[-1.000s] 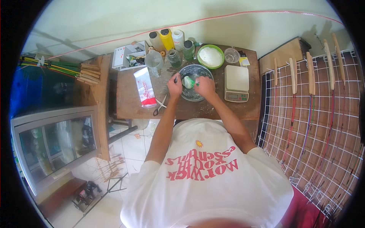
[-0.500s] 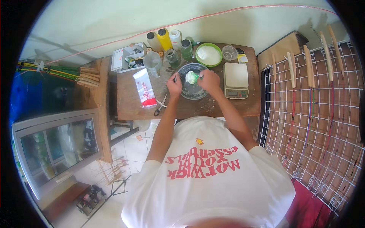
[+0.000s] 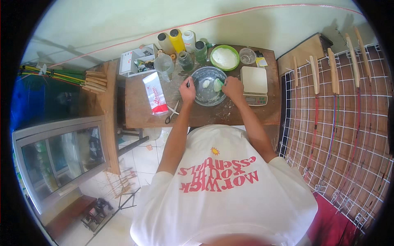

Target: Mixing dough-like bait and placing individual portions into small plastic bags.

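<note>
A clear plastic mixing bowl [image 3: 211, 103], smeared white inside, sits near the front of the wooden table. My left hand [image 3: 188, 92] is closed at the bowl's left rim; a small dark bit shows at its fingers, too small to name. On the other side, my right hand [image 3: 233, 89] grips a green spatula [image 3: 218, 85], whose broad end is coated with white paste and reaches into the bowl. Beside that end, a white lump [image 3: 206, 83] lies in the bowl.
Behind the bowl are a green bowl of white powder [image 3: 225, 58], a glass jar [image 3: 186, 61] and several bottles. A kitchen scale [image 3: 254, 85] stands to the right. Scissors [image 3: 172, 112], a white-and-red packet [image 3: 154, 93] and a clear jug [image 3: 164, 65] are at left.
My right hand has shifted slightly right and down, taking the spatula toward the bowl's right side. The white lump now shows apart from the spatula. My left hand stays at the rim.
</note>
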Demonstrator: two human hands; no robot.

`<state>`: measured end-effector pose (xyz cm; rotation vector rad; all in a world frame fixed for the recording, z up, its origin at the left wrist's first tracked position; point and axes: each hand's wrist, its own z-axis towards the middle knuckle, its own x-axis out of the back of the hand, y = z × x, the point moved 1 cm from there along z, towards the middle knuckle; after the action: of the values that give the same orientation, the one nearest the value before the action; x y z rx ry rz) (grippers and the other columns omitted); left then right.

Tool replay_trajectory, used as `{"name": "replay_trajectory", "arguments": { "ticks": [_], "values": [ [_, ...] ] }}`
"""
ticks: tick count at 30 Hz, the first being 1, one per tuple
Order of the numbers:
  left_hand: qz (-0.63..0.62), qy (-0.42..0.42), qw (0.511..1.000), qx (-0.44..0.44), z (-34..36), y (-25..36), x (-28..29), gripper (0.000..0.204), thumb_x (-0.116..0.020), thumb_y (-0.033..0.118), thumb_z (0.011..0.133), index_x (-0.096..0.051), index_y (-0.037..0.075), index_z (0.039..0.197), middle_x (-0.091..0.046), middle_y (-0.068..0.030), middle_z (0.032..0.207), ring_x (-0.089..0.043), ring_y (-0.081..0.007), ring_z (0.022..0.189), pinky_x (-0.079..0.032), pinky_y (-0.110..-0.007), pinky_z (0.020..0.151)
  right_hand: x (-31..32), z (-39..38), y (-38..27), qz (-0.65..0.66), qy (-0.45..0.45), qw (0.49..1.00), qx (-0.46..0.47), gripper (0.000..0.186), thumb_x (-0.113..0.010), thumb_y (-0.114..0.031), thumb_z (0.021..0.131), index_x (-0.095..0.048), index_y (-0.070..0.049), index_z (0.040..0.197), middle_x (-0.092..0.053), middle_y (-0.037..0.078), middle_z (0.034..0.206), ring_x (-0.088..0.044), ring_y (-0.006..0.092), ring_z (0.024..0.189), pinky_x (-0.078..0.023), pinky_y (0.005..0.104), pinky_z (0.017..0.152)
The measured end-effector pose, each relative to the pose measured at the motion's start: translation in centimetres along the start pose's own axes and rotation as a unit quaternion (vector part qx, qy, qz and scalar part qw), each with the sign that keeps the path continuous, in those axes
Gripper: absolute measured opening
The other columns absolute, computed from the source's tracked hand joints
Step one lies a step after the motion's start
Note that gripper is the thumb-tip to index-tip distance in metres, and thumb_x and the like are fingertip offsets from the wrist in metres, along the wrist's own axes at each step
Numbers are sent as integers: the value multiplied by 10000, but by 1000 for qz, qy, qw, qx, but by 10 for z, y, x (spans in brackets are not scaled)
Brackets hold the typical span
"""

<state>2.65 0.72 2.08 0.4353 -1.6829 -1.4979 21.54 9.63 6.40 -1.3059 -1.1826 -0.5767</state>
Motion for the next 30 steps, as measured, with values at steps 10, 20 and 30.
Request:
{"name": "replay_trajectory", "arguments": {
  "ticks": [10,20,30],
  "values": [
    [-13,5,1000,-6,1,-15,-4,277,-562,200,899,-653,-30,1023,-670,-219,922,-663,-266,852,-480,-330,780,4,-1,-40,-28,-29,998,50,176,-649,-155,661,-676,-83,819,-656,187,790,-644,376,759,-519,466,687],
    [-3,-3,1000,17,0,-22,-3,288,-560,208,900,-648,-30,1035,-667,-226,937,-663,-286,879,-482,-340,793,26,29,-56,-2,-48,996,75,169,-655,-139,637,-679,-33,767,-665,196,813,-659,358,790,-529,434,692],
    [-7,17,1000,-20,0,-15,-3,281,-562,204,898,-651,-31,1023,-667,-229,900,-664,-272,846,-483,-342,765,4,7,-18,-7,-10,999,36,193,-681,-243,681,-672,-90,798,-660,173,795,-643,367,767,-516,451,695]
  ]
}}
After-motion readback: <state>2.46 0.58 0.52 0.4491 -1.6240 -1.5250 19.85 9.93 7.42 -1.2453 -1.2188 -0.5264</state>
